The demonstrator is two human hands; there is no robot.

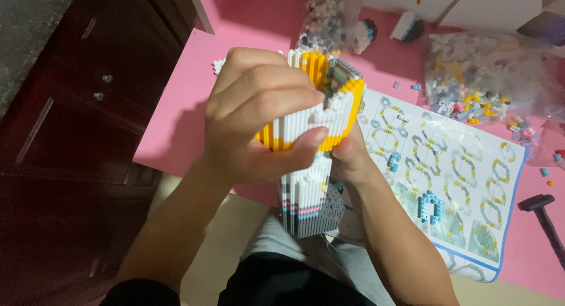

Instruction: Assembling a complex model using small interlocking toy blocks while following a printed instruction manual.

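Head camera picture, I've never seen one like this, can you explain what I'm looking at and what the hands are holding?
The camera sits on a person's head and looks down at their own two bare hands. The left hand and right hand together grip a tall model built of tiny white, orange and grey bricks, held above the lap. Behind it is a pink table. On it lie a printed instruction sheet, clear bags of loose bricks and a small black hammer. A dark wooden cabinet stands on the left.

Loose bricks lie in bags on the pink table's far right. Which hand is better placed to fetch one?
The right hand, probably. It sits on the model's right side, nearer the brick bags, and only props the model. The left hand wraps its upper part, carrying the main grip.
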